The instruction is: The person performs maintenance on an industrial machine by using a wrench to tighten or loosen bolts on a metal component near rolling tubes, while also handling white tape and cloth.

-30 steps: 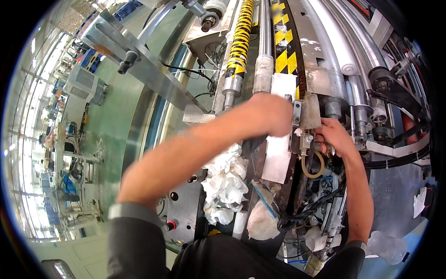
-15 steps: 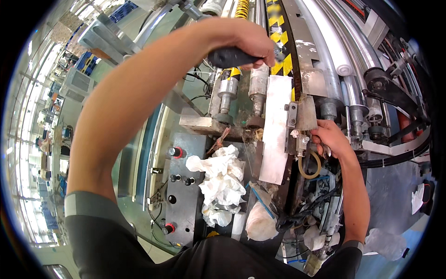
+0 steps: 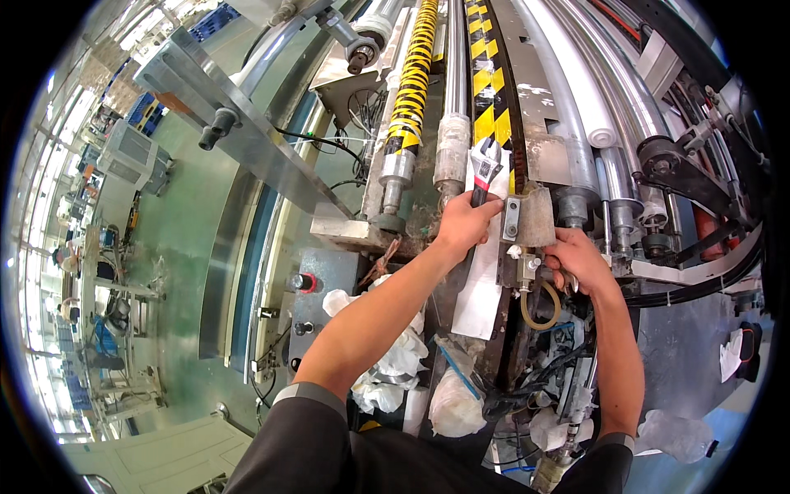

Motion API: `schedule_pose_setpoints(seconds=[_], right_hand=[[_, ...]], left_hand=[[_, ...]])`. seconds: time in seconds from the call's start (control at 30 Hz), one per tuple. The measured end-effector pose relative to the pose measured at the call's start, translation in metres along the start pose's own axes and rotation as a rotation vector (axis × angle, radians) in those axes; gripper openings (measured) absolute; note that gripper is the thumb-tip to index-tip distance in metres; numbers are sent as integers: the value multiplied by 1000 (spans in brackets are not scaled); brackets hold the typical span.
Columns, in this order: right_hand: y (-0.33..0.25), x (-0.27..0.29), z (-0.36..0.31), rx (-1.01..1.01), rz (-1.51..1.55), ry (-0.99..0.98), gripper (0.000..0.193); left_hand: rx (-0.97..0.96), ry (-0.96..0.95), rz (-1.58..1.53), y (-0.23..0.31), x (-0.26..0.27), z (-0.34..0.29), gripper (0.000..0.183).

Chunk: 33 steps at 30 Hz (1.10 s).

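Note:
My left hand (image 3: 467,224) is closed round the handle of an adjustable wrench (image 3: 487,165), whose open jaws point away from me. The wrench is over a white strip (image 3: 477,305) running along the machine's end plate. To the right, my right hand (image 3: 583,262) has its fingers curled beside a small metal fitting (image 3: 527,267). A bit of shiny metal shows under those fingers, too hidden to name. From the fitting loops a yellowish tube (image 3: 541,323). Just above, a worn metal plate (image 3: 537,216) sits next to a small bolted bracket (image 3: 513,218).
Long rollers (image 3: 568,99) and a black-and-yellow striped bar (image 3: 411,90) stretch away from me. Crumpled white cloths (image 3: 395,362) lie near my left forearm, by a wrapped roll (image 3: 457,403). Cables and hoses crowd below my right hand. A slanted metal arm (image 3: 247,140) stands at left.
My left hand has come down and nearer from above the rollers, bringing the wrench over the white strip with its jaws turned away from me. My right hand stays by the fitting.

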State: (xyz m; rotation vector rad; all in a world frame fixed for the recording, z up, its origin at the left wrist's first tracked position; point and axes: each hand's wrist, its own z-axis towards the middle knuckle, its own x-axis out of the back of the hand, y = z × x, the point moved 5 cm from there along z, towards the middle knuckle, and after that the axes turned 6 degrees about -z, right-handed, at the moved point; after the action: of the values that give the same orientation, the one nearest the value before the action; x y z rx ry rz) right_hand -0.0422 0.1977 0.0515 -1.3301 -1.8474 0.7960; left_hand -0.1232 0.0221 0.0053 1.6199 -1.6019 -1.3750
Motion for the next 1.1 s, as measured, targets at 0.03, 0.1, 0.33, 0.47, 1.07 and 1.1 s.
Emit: schedule_pose_setpoints(seconds=[0.03, 0.1, 0.33, 0.47, 1.07, 1.1], right_hand=[[0, 0, 0, 1, -2, 0, 22], [-1, -1, 1, 6, -3, -1, 21], [0, -3, 2, 9, 23, 17, 12], [-1, -1, 0, 13, 33, 27, 9], [-2, -4, 3, -3, -54, 38, 13], [0, -1, 2, -13, -40, 44, 13]], left_hand=[[-7, 5, 58, 2, 0, 2, 21], [-21, 19, 171, 7, 1, 5, 22], [145, 123, 107, -12, 8, 20, 33], [117, 81, -61, -15, 5, 6, 28], [49, 125, 164, -4, 7, 36, 31], [49, 116, 158, -3, 4, 32, 38]])
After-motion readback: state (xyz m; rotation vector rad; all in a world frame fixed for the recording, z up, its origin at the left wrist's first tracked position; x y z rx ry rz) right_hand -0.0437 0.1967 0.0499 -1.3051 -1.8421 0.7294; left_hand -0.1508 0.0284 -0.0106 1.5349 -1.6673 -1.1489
